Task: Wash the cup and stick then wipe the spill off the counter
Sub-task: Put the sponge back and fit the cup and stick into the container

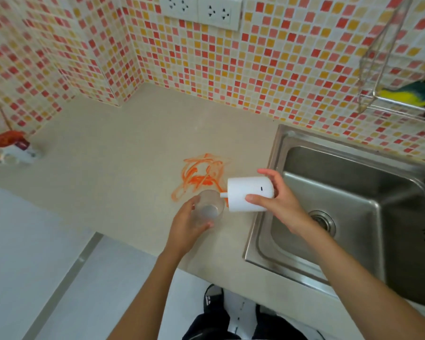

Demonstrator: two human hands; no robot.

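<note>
My left hand (185, 225) grips a clear plastic cup (210, 207) held above the beige counter (108, 153), its mouth facing up. My right hand (278, 201) holds a white cylindrical dispenser (249, 193) tipped on its side, its short white nozzle (223, 195) pointing at the cup's rim. Just behind the cup an orange spill (199, 177) is smeared across the counter, with a thin pale stick (204, 179) lying in it.
A steel sink (348, 217) with a drain lies to the right. A wire rack (388, 94) on the mosaic wall holds a yellow-green sponge (407, 94). A small bottle with a red top (12, 146) stands at the far left. Wall sockets (201, 11) sit above.
</note>
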